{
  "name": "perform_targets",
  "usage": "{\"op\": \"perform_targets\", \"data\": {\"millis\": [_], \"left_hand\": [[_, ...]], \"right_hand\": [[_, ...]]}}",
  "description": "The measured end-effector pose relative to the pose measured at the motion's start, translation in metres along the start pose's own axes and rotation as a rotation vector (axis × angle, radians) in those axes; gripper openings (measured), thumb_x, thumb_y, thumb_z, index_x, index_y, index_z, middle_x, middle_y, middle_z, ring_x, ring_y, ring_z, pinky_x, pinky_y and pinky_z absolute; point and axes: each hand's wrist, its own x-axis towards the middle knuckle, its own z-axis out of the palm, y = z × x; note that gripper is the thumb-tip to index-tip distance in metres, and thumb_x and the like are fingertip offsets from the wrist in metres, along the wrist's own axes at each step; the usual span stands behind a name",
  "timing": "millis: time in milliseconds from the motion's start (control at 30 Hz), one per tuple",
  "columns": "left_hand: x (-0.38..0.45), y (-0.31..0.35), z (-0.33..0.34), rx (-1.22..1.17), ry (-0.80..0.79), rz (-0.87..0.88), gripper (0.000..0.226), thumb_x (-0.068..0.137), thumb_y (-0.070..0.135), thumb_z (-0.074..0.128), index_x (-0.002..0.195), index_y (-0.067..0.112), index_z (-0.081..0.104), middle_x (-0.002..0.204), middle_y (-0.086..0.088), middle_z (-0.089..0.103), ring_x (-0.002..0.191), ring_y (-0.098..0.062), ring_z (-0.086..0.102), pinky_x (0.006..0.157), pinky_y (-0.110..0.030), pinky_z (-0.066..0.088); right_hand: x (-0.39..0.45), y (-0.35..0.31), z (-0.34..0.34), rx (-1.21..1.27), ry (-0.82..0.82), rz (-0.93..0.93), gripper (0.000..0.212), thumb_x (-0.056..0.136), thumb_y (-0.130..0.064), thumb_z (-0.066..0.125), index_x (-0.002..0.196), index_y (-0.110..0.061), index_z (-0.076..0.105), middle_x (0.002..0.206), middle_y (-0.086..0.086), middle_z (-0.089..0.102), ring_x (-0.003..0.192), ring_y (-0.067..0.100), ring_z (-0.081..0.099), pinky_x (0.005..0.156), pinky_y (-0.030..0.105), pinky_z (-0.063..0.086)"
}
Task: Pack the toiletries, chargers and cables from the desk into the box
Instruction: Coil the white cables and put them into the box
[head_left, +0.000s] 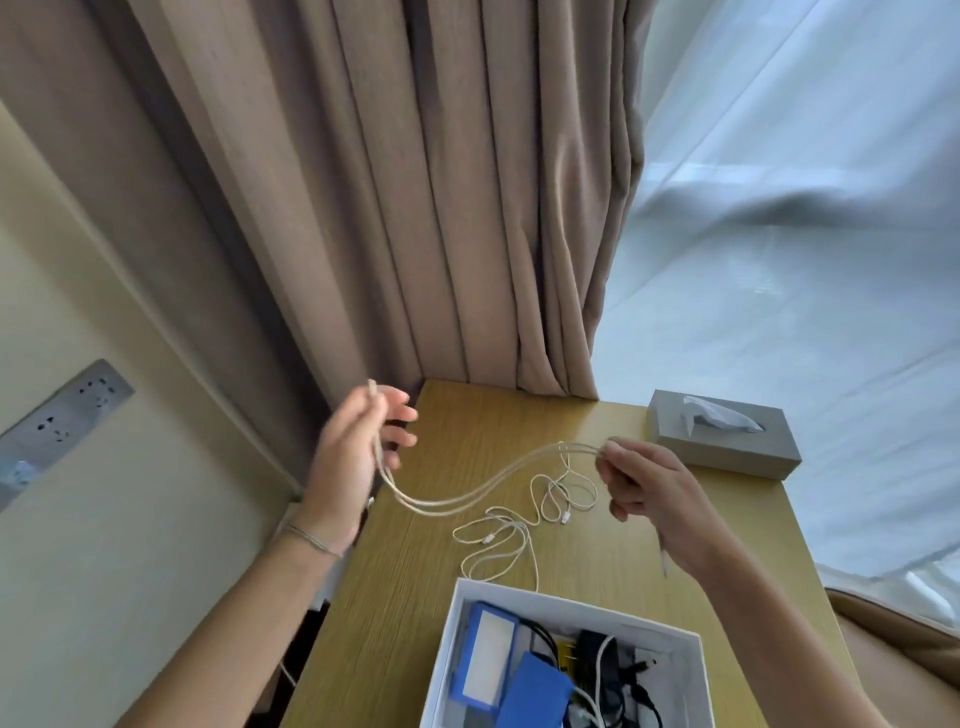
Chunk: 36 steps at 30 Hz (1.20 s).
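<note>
Packing looks well advanced: the white box (566, 670) at the desk's (415, 613) near edge already holds blue packs, a black adapter and dark cables, while one white cable (498, 499) is not yet in, its loose loops lying mid-desk just behind the box. Left hand (353, 462) grips doubled strands near the far left corner, fingers curled; right hand (649, 488) pinches the other end of the span, apparently folding it for packing.

Pale braided-looking cable (467, 496) runs matt between my hands. Desk (410, 597), lower centre: yellow-brown wood-grain, smooth, low sheen. White box (698, 654): matt card. Upper centre, taupe cloth curtain (415, 182). Grey tissue box (727, 447): matt.
</note>
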Motion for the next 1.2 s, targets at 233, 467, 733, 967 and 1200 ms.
{"op": "perform_targets", "data": {"millis": [233,467,733,967,1200], "left_hand": [[-0.058,-0.027,0.064,0.334,-0.425,0.114,0.032,0.103,0.043,0.035,0.112,0.04,0.066,0.114,0.015,0.065,0.105,-0.001,0.061,0.087,-0.014,0.047],[-0.085,-0.044,0.077,0.261,-0.655,-0.094,0.043,0.106,0.049,0.029,0.122,0.034,0.067,0.113,0.015,0.072,0.108,-0.001,0.063,0.098,-0.018,0.043],[-0.098,-0.065,0.066,0.642,-0.678,-0.09,0.038,0.102,0.052,0.04,0.101,0.036,0.075,0.056,0.019,0.052,0.053,-0.001,0.049,0.053,-0.031,0.043],[-0.097,-0.115,0.035,0.781,-0.444,-0.132,0.027,0.1,0.03,0.052,0.086,0.027,0.074,0.077,-0.001,0.071,0.068,-0.019,0.063,0.063,-0.035,0.048],[-0.101,-0.146,0.024,0.825,-0.367,-0.09,0.019,0.097,0.018,0.056,0.093,0.022,0.074,0.096,0.011,0.071,0.092,-0.006,0.064,0.077,-0.025,0.05]], "right_hand": [[-0.016,-0.01,0.048,-0.478,-0.141,-0.051,0.033,0.104,-0.02,0.052,0.077,-0.013,0.069,0.061,0.001,0.05,0.057,0.021,0.043,0.06,0.036,0.039],[-0.045,0.015,0.056,-0.863,0.018,-0.064,0.021,0.097,-0.035,0.06,0.094,-0.024,0.078,0.074,-0.012,0.072,0.066,0.003,0.066,0.06,0.022,0.052],[-0.074,0.062,0.05,-0.718,0.06,0.16,0.033,0.089,-0.021,0.06,0.063,-0.001,0.059,0.047,-0.004,0.038,0.044,0.013,0.029,0.046,0.028,0.025],[-0.091,0.117,0.023,-0.223,-0.098,0.67,0.022,0.095,-0.009,0.051,0.076,-0.006,0.059,0.051,-0.002,0.035,0.043,0.014,0.026,0.047,0.026,0.027],[-0.097,0.164,0.024,-0.612,-0.194,0.733,0.023,0.096,-0.013,0.05,0.077,-0.01,0.063,0.06,0.001,0.052,0.048,0.014,0.042,0.052,0.029,0.037]]}}
